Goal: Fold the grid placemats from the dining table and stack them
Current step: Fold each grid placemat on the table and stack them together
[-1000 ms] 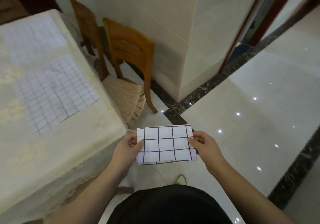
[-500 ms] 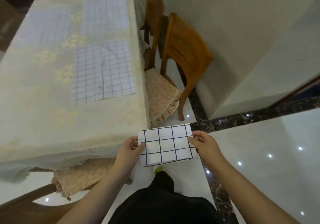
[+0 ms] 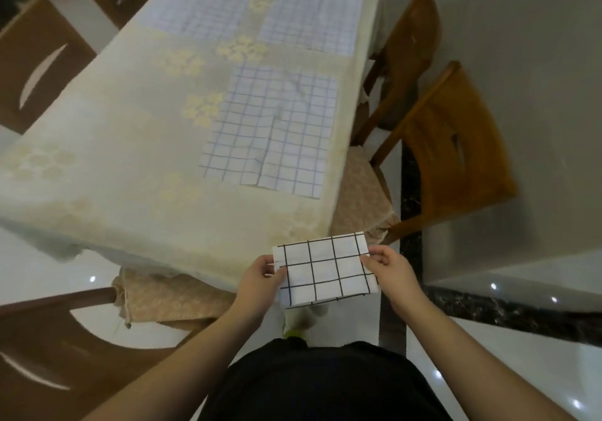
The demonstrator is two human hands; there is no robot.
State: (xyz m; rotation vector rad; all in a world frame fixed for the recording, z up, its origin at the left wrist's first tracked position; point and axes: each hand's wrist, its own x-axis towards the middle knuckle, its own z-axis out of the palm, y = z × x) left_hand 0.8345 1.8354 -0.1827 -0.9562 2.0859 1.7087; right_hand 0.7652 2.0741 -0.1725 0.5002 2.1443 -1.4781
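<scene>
I hold a folded white placemat with black grid lines (image 3: 325,270) in the air, just off the near corner of the dining table with the cream flowered cloth (image 3: 130,160). My left hand (image 3: 260,282) pinches its left edge and my right hand (image 3: 389,269) pinches its right edge, fingers closed on the cloth. Three unfolded grid placemats lie flat on the table: the nearest (image 3: 270,130) by the right edge, two more (image 3: 198,7) (image 3: 312,16) at the far end.

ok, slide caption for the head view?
Both hands hold a folded grid placemat beside the dining table; three placemats lie unfolded.
</scene>
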